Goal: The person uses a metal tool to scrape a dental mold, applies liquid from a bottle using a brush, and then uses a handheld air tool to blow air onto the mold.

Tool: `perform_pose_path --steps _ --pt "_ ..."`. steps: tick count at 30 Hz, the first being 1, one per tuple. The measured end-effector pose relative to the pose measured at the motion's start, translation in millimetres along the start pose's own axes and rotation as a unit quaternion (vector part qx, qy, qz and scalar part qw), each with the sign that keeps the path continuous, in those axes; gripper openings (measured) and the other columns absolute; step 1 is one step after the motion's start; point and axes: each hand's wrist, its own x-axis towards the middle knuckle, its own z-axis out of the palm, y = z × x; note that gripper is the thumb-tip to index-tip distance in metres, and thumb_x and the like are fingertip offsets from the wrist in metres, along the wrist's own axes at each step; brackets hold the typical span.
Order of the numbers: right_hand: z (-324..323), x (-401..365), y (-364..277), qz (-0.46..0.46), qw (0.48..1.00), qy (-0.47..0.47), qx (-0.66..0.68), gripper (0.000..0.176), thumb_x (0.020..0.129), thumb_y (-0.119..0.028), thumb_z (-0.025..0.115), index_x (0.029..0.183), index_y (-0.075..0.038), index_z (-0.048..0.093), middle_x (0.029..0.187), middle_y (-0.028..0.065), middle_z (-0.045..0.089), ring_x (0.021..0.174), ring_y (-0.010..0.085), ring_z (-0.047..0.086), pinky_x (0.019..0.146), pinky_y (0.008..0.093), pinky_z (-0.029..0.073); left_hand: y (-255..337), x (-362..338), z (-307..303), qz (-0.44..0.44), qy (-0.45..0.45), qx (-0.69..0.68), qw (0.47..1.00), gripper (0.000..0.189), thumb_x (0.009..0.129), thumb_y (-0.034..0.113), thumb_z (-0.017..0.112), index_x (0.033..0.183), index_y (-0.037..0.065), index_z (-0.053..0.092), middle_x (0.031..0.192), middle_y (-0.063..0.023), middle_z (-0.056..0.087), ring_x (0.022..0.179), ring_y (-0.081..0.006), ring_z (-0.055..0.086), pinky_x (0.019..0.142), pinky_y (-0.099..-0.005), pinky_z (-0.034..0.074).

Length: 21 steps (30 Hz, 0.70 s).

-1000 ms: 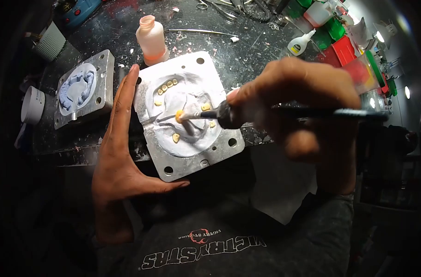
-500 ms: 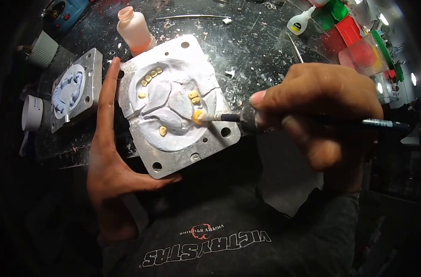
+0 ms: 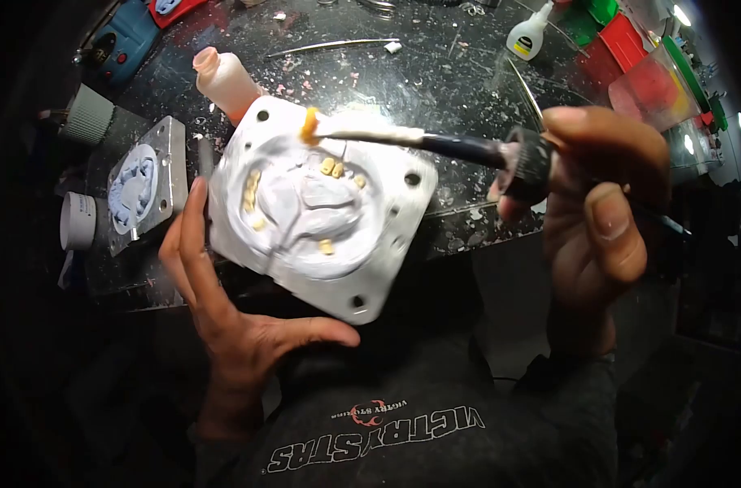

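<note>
My left hand (image 3: 244,325) holds a square metal dental flask (image 3: 405,213) by its left side and near edge, thumb along the near edge and fingers up the side. White plaster (image 3: 285,215) fills its middle, with small yellowish false teeth (image 3: 250,193) set in an arch, several in a row at the left. My right hand (image 3: 606,195) grips a brush (image 3: 464,148) by its ribbed black cap, thumb on the near side. The brush points left over the flask, and its orange bristle tip (image 3: 309,127) overlaps the far rim in this view.
A pinkish bottle (image 3: 224,81) stands just beyond the flask. To the left are another flask half (image 3: 171,175) with bluish plaster and a white cup (image 3: 78,220). On the speckled black table (image 3: 460,85) lie a slim metal tool (image 3: 338,46) and a small white squeeze bottle (image 3: 527,41).
The brush has lifted off a tooth at the plaster's right side and swung left to the far rim. My left hand has turned the flask counterclockwise.
</note>
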Motion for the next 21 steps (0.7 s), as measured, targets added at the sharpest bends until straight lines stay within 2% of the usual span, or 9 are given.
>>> perform_pose_path --steps 2,4,5,7,9,11,14,19,21 --pt "-2.3 -1.7 12.8 -0.008 0.999 0.039 0.025 0.055 0.094 -0.031 0.058 0.129 0.012 0.054 0.090 0.0199 0.065 0.073 0.0257 0.066 0.064 0.0330 0.055 -0.3 -1.7 -1.5 -0.035 0.015 0.018 0.999 0.154 0.039 0.077 0.087 0.155 -0.006 0.029 0.153 -0.0222 0.037 0.145 -0.0355 0.035 0.118 -0.0499 0.032" --pt "-2.4 -4.7 16.9 -0.008 0.999 0.040 0.023 0.055 0.094 -0.030 0.059 0.129 0.012 0.054 0.091 0.0201 0.066 0.073 0.0255 0.067 0.064 0.0332 0.055 0.1 3.3 -6.3 -0.128 -0.033 -0.131 0.983 0.151 0.042 0.060 0.099 0.158 -0.002 0.025 0.151 -0.0203 0.037 0.139 -0.0345 0.039 0.117 -0.0478 0.035" --pt "-3.1 -5.9 16.4 -0.009 0.999 0.040 0.015 0.054 0.094 -0.030 0.059 0.128 0.013 0.055 0.091 0.0202 0.066 0.073 0.0252 0.067 0.063 0.0334 0.056 -0.9 8.3 -10.5 -0.129 -0.030 -0.131 0.982 0.151 0.042 0.060 0.099 0.158 -0.002 0.025 0.151 -0.0203 0.037 0.139 -0.0345 0.039 0.117 -0.0478 0.035" --pt "-3.3 -12.3 10.4 0.007 0.999 0.034 0.020 0.050 0.094 -0.030 0.061 0.122 0.011 0.060 0.090 0.0187 0.066 0.073 0.0240 0.066 0.061 0.0335 0.056 -8.4 23.1 -21.5 -0.011 -0.078 -0.117 0.990 0.160 0.036 0.062 0.099 0.158 -0.005 0.021 0.159 -0.0229 0.031 0.149 -0.0340 0.033 0.123 -0.0470 0.028" --pt "-2.5 -19.2 3.7 0.027 0.998 0.049 -0.004 0.047 0.093 -0.032 0.063 0.117 0.009 0.063 0.089 0.0163 0.065 0.075 0.0227 0.066 0.060 0.0334 0.056 -12.9 34.3 -21.6 -0.024 -0.090 -0.173 0.981 0.159 0.038 0.054 0.101 0.159 -0.006 0.019 0.160 -0.0235 0.029 0.148 -0.0331 0.034 0.123 -0.0450 0.028" --pt "8.5 -27.4 -2.7 0.032 0.997 0.069 -0.033 0.043 0.093 -0.032 0.063 0.111 0.007 0.066 0.086 0.0137 0.066 0.075 0.0196 0.065 0.068 0.0317 0.056 -11.2 39.6 -18.4 -0.054 -0.167 -0.259 0.950 0.142 0.045 0.032 0.101 0.158 -0.003 0.023 0.159 -0.0227 0.031 0.149 -0.0349 0.032 0.121 -0.0461 0.031" --pt "-3.4 -16.7 -4.5 -0.062 0.990 -0.075 -0.105 0.029 0.084 0.007 0.065 0.112 0.006 0.072 0.099 0.0187 0.075 0.084 0.0231 0.074 0.075 0.0304 0.059 -4.8 31.7 -12.7 -0.045 -0.126 -0.248 0.960 0.129 0.048 0.024 0.096 0.154 -0.004 0.029 0.153 -0.0220 0.037 0.144 -0.0336 0.037 0.120 -0.0442 0.034" --pt "6.4 -16.4 -10.2 -0.149 0.970 -0.141 -0.131 0.035 0.075 0.009 0.068 0.109 0.003 0.074 0.087 0.0123 0.073 0.073 0.0205 0.072 0.064 0.0308 0.058 3.8 17.0 -2.1 0.090 0.010 -0.124 0.988 0.125 0.050 0.030 0.097 0.151 -0.005 0.032 0.148 -0.0216 0.040 0.137 -0.0369 0.041 0.116 -0.0457 0.038" --pt "7.9 -21.7 -4.1 -0.192 0.969 -0.101 -0.116 0.032 0.077 0.008 0.068 0.108 0.003 0.073 0.082 0.0113 0.072 0.071 0.0208 0.072 0.063 0.0317 0.058 2.9 13.6 2.7 0.121 0.035 -0.095 0.988 0.123 0.052 0.035 0.097 0.149 -0.007 0.033 0.146 -0.0227 0.041 0.135 -0.0391 0.042 0.115 -0.0479 0.040"
